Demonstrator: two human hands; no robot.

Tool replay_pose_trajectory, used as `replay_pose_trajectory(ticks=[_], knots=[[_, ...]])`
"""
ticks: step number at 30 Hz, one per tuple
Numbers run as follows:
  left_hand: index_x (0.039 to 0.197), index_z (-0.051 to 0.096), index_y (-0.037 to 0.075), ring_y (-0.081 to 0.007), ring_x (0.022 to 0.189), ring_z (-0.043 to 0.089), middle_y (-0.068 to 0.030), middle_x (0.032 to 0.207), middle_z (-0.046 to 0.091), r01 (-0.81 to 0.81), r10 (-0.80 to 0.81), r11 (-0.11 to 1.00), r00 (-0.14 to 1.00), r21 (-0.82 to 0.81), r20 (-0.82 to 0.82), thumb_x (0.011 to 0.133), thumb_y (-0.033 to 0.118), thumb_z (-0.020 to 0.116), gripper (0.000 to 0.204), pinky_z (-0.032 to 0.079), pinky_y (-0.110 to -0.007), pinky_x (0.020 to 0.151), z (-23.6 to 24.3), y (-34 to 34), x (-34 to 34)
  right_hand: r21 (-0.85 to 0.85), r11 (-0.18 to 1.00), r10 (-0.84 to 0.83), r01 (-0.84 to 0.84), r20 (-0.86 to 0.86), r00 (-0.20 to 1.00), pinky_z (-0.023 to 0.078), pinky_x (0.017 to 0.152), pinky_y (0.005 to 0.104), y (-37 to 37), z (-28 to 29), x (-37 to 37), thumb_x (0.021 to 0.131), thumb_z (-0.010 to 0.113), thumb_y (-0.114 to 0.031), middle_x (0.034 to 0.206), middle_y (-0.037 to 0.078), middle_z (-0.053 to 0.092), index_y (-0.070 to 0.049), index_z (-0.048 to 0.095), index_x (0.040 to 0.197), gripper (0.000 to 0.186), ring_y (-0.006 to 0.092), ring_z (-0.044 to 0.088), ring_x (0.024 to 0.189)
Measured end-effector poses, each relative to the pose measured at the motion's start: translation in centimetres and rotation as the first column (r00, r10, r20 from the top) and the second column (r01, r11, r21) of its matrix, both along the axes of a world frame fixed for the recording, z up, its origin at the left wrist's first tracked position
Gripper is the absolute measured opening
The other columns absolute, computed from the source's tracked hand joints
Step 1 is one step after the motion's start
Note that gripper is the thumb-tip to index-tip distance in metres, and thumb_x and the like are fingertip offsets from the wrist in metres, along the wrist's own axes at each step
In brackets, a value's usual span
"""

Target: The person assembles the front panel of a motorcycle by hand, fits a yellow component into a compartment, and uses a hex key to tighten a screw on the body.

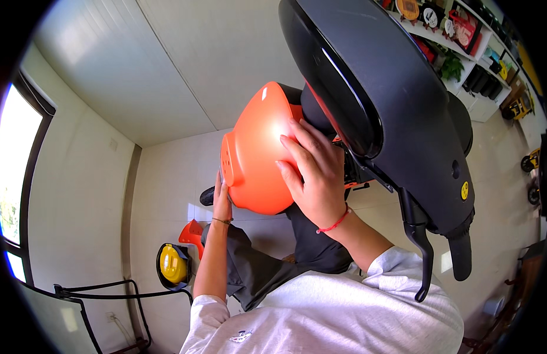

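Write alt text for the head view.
A person's left hand and right hand touch a large, glossy orange shell beside a black housing with a lever. At lower left are a smaller orange piece and a yellow, domed object.

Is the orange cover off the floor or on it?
Off the floor: the orange cover is raised, left hand and right hand both touching it.

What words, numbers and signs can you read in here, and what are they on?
I can't read any clearly.
Yellow sticker on the black cover: dark mark, too small.
Small print on the shirt: blurred.
Round plaques and red box on the shelves: marks too small.
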State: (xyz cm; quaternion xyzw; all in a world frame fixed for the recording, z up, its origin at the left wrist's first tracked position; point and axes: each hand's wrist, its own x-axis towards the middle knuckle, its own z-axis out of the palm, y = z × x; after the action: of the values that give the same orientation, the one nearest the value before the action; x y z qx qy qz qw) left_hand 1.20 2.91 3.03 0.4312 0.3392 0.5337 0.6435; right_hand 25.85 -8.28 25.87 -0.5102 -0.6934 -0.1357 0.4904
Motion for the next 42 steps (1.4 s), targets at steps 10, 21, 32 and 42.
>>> replay_pose_trajectory(ticks=[10, 21, 32, 42], knots=[[0.148, 0.014, 0.001, -0.0221, 0.134, 0.035, -0.0126, 0.146, 0.034, -0.057, 0.058, 0.994, 0.998, -0.093, 0.005, 0.099, 0.036, 0.041, 0.066, 0.030, -0.035, 0.109, -0.5, 0.5, 1.0, -0.110, 0.993, -0.046, 0.037, -0.081, 0.996, 0.020, 0.110, 0.0551, -2.3, -4.2, -1.5, 0.082, 0.070, -0.031, 0.149, 0.029, 0.019, 0.005, 0.023, 0.144, 0.086, 0.0491, 0.020, 0.137], [0.143, 0.031, 0.000, -0.0220, 0.127, 0.042, -0.0135, 0.139, 0.043, -0.374, 0.364, 0.921, 0.926, -0.112, -0.096, 0.097, 0.045, 0.043, 0.065, 0.034, -0.033, 0.106, -2.0, 1.1, 2.1, -0.010, 1.000, -0.007, 0.006, -0.099, 0.995, 0.014, 0.110, 0.0585, 0.1, -7.6, -2.2, 0.091, 0.059, -0.032, 0.149, 0.035, 0.006, 0.005, 0.017, 0.145, 0.078, 0.0539, 0.009, 0.137], [0.138, 0.040, 0.002, -0.0188, 0.130, 0.036, -0.0105, 0.140, 0.041, -0.352, 0.374, 0.902, 0.927, -0.251, 0.042, 0.098, 0.048, 0.038, 0.061, 0.026, -0.031, 0.108, -4.3, -0.8, 2.6, -0.040, 0.997, 0.053, -0.061, -0.175, 0.983, 0.012, 0.113, 0.0482, 0.1, -7.5, -3.7, 0.094, 0.053, -0.020, 0.154, 0.022, -0.004, 0.002, 0.009, 0.147, 0.073, 0.0343, 0.002, 0.144], [0.131, 0.041, -0.001, -0.0342, 0.123, 0.041, -0.0217, 0.129, 0.045, -0.448, 0.444, 0.877, 0.894, -0.177, -0.061, 0.099, 0.047, 0.027, 0.059, 0.028, -0.039, 0.104, -9.2, -3.4, 5.6, -0.089, 0.960, 0.272, -0.264, 0.517, 0.811, 0.016, 0.110, 0.0545, -2.6, -7.1, -10.5, 0.075, 0.058, -0.005, 0.133, 0.015, 0.046, -0.014, 0.060, 0.101, 0.028, 0.0378, 0.027, 0.134]])
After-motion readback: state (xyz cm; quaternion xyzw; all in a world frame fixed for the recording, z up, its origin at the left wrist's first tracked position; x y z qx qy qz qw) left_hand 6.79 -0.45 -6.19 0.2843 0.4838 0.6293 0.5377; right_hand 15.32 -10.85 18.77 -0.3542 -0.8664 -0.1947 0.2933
